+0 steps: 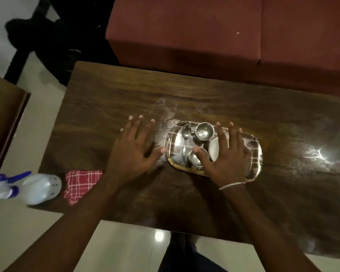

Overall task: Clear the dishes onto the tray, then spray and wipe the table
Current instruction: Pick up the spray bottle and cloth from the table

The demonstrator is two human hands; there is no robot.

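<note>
Dark wooden tabletop (204, 95), rectangular, standing on a pale tiled floor (126, 248) with a red-brown sofa (204, 32) along its far edge. Glare and pale streaks noted on the surface, strongest towards the right end. A steel tray (254, 152) sits near the middle of the tabletop, long side running left to right. On the tray: a metal cup (203, 131) at the far side, a spoon (185, 142) lying to the left of it, a small metal bowl (194, 160) at the near side, and a white dish (214, 149) partly hidden. The right hand (226, 154) is spread flat above the tray, fingers straight and holding nothing; a chain bracelet (231, 185) is on that wrist. The left hand (130, 152) is likewise spread with straight fingers over bare wood just left of the tray, thumb tip close to the tray's left rim. Contact with either surface cannot be confirmed. At the left near corner a red checked cloth (81, 185) lies beside a white spray bottle (41, 188) with a blue trigger, on its side, head overhanging the edge.
</note>
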